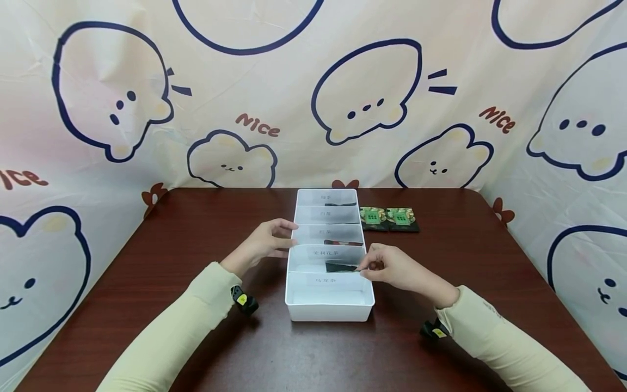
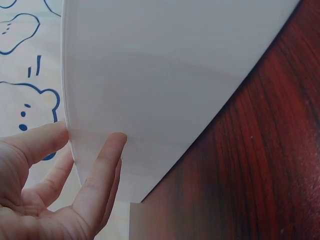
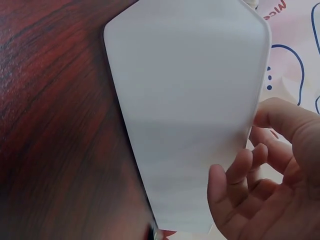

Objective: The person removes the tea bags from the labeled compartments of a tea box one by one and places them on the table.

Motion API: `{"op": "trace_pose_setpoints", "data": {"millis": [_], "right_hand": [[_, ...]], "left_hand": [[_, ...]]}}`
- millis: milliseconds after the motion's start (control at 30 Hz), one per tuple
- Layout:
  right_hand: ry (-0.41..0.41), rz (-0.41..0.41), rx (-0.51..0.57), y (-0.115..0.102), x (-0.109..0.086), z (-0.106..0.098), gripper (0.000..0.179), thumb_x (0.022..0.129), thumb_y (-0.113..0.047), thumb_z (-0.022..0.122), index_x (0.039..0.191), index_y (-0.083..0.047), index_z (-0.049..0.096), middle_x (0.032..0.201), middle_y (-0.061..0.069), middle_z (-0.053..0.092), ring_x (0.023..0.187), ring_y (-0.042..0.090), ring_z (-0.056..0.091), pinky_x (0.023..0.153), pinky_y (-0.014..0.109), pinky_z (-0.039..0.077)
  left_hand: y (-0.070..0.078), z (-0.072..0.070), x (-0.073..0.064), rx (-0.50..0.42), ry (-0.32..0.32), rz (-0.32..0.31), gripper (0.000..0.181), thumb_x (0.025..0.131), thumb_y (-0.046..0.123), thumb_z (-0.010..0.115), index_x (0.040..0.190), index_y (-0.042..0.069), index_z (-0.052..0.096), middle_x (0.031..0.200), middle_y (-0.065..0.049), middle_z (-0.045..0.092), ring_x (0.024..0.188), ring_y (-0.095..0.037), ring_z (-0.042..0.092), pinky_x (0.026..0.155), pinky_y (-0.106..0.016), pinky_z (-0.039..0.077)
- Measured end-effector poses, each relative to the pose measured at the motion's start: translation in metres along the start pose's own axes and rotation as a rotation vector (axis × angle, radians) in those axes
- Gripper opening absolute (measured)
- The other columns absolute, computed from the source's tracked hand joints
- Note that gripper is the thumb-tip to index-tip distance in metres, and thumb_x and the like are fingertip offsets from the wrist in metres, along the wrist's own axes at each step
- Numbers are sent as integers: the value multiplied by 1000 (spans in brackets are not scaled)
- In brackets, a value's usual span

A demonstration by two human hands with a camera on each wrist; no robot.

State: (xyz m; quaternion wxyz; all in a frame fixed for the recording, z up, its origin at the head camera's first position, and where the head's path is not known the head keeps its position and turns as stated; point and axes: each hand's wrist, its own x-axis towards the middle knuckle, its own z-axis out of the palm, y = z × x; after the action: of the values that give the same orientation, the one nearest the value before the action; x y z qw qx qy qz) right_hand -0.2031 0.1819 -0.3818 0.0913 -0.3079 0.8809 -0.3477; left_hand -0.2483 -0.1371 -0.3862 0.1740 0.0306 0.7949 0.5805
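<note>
A long white divided box (image 1: pixel 330 312) stands lengthwise on the table. My right hand (image 1: pixel 395 268) is at its right rim, thumb and forefinger pinching the right end of a dark tea packet (image 1: pixel 339 267) in the second compartment from the front. From the right wrist view that packet is hidden behind the box wall, and the other fingers (image 3: pixel 216 185) curl outside it. With fairly straight fingers, my left hand (image 1: pixel 264 242) touches the left rim and outer wall; one finger (image 2: pixel 107 162) lies along that wall. A red-and-dark packet (image 1: pixel 343 243) lies one compartment farther back.
Two green-and-black packets (image 1: pixel 374 216) lie side by side on the table (image 1: pixel 220 326), right of the box's far part. Another dark packet (image 1: pixel 340 204) is in the rearmost compartment. Labelled dividers separate the compartments. A printed cloth (image 1: pixel 294 98) hangs behind and at both sides.
</note>
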Motion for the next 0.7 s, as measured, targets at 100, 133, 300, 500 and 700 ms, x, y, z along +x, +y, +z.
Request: {"op": "trace_pose_setpoints", "data": {"millis": [100,133,300,500,700], "right_hand": [[4,14,-11,-3,1,0,5,87,-12,71,89,-14,76,77,-5,53,70,9,48,58,22,44],[5,20,-18,-3,1,0,4,87,-13,72,88,-14,75,78,-5,53,70,9,48,58,21,44],[3,36,-33,-6,2,-1,3,86,-16,74,84,-14,74,79,-5,54,71,10,50,59,21,45],[1,47,-35,-7,4,-3,9,83,-12,75,79,-19,73,79,-5,56,70,10,51,58,21,46],[-9,64,-31,-7,6,-4,12,82,-14,77,75,-21,71,80,-4,57,69,11,52,58,21,46]], "left_hand": [[0,0,0,-8,-1,-2,44,89,7,69,130,7,54,126,-21,53,101,-31,63,86,-45,56],[0,0,0,-10,-1,-2,44,89,7,69,130,7,53,126,-21,53,101,-31,63,86,-45,57],[0,0,0,-7,7,-2,43,89,6,69,129,7,54,126,-21,53,102,-30,63,85,-45,57],[0,0,-1,-1,9,-1,43,89,7,69,129,7,54,126,-21,53,101,-30,63,86,-45,57],[-1,0,-1,-4,6,9,44,88,7,69,129,7,54,125,-21,54,100,-30,63,86,-46,56]]}}
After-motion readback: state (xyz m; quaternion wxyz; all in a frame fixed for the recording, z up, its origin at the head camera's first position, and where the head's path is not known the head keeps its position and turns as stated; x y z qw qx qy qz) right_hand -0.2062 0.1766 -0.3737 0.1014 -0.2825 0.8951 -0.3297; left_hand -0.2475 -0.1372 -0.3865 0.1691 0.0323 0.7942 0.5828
